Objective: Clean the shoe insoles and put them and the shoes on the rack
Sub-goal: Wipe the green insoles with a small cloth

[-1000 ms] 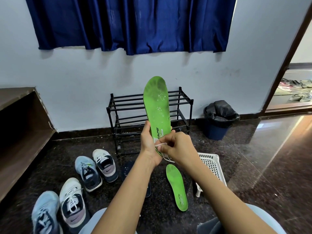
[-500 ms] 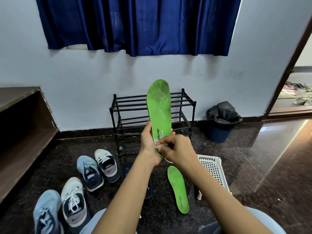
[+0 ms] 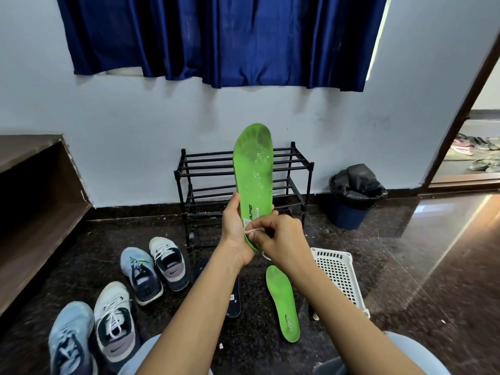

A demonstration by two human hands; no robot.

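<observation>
Hardly shifted in a second, the left hand [image 3: 235, 234] grips the upright green insole [image 3: 253, 169] by its heel and the right hand [image 3: 284, 239] pinches a white wipe [image 3: 250, 228] to it, its toe looking grimy, while the second insole [image 3: 282, 304] and shoes [image 3: 142, 274] lie on the floor [image 3: 405, 266] before the rack [image 3: 205, 163].

The raised bright green foam insole [image 3: 254, 180] looks matt, scuffed grey and flecked white near its toe. The small white wipe [image 3: 253, 230] looks like soft cloth. The black tube rack [image 3: 208, 167] appears dull metal, the dark speckled stone floor [image 3: 405, 253] glossy, the blue curtain [image 3: 216, 36] satiny.
</observation>
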